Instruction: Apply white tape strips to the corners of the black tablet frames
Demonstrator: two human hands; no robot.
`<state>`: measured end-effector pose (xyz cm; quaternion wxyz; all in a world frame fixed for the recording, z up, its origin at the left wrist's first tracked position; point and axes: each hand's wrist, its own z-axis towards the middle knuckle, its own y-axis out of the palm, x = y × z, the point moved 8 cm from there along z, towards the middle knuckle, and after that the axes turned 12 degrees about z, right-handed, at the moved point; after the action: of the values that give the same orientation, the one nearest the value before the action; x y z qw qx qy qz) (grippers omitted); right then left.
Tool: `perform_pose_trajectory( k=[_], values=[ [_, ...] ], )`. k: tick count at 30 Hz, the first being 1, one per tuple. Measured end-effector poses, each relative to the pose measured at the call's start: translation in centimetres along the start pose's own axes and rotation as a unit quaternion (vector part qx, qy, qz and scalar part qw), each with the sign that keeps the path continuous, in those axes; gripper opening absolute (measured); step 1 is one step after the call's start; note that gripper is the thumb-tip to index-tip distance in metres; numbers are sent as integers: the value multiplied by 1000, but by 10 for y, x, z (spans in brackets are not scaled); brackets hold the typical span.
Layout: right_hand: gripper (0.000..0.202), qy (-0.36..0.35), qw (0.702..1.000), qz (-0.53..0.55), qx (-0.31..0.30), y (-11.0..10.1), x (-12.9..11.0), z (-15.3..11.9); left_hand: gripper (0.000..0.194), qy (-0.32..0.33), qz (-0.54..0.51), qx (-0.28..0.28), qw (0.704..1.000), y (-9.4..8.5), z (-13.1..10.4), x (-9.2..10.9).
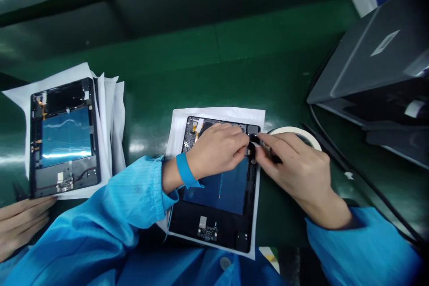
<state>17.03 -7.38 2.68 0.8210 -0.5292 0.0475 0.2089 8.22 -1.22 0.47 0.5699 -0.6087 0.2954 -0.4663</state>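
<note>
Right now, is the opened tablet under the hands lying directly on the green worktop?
No, a white sheet lies beneath the opened tablet, showing past its edges against the green worktop.

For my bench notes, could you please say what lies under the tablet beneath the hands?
A white sheet shows around the tablet; what it covers cannot be seen.

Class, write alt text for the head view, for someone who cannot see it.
A person's left hand and right hand nearly meet over the upper right corner of an opened tablet on a white sheet. At left lies a second opened tablet, another person's hand near its lower edge.
</note>
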Motion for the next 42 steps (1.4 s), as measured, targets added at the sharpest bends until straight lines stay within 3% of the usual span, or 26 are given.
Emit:
perform_pose_trajectory(
  k=[22, 42],
  values=[
    [20, 6, 1000, -17, -6, 3, 0, -1, 19, -4, -2, 5, 1000, -1, 1, 0],
    [5, -13, 1000, 5, -28, 2, -5, 5, 17, -6, 3, 5, 1000, -1, 0, 1]
  ],
)
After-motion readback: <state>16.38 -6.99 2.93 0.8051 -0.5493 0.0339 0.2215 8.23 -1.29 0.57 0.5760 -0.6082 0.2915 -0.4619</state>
